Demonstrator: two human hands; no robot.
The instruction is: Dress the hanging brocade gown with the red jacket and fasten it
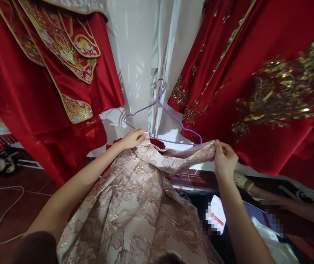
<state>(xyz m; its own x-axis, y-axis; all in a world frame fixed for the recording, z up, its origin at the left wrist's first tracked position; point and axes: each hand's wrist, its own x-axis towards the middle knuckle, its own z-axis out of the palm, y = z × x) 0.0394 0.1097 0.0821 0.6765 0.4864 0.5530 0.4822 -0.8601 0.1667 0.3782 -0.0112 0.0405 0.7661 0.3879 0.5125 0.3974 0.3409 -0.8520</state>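
Observation:
A pale pink brocade garment [134,205] with gold floral pattern hangs from both my hands and drapes down toward me. My left hand [133,138] is closed on its upper left edge. My right hand [224,158] pinches the upper right edge, fingers pressed together. Just behind the garment's top edge, a thin purple wire hanger [164,110] hangs against a white wall [134,55], between my two hands.
Red gowns with gold embroidery hang at left [43,80] and right [269,91]. A white cable [6,212] lies looped on the dark red floor at left. Another person's foot and leg [258,189] lie at lower right, beside papers [217,216]. Shoes [5,164] sit far left.

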